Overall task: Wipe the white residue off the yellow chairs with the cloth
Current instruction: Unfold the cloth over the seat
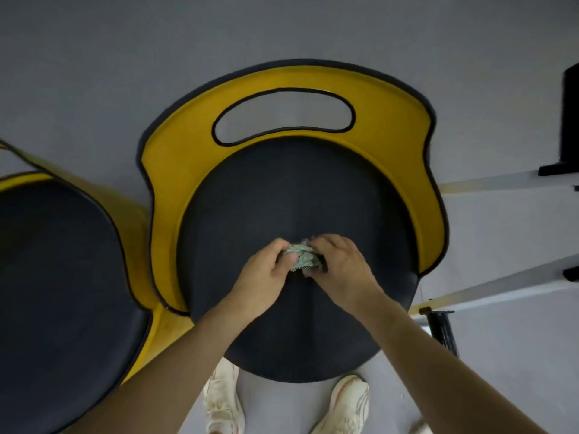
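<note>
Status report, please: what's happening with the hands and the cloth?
Left hand and right hand both grip the bunched cloth. Cloth over black seat of yellow chair. Nothing in the way.

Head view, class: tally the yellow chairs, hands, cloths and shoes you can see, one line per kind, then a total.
Yellow chairs: 2, the middle chair and the left chair, partly cut off.
Hands: 2, the left hand and the right hand.
Cloths: 1, the cloth, gripped by both hands.
Shoes: 2, the left shoe and the right shoe.
Total: 7
</note>
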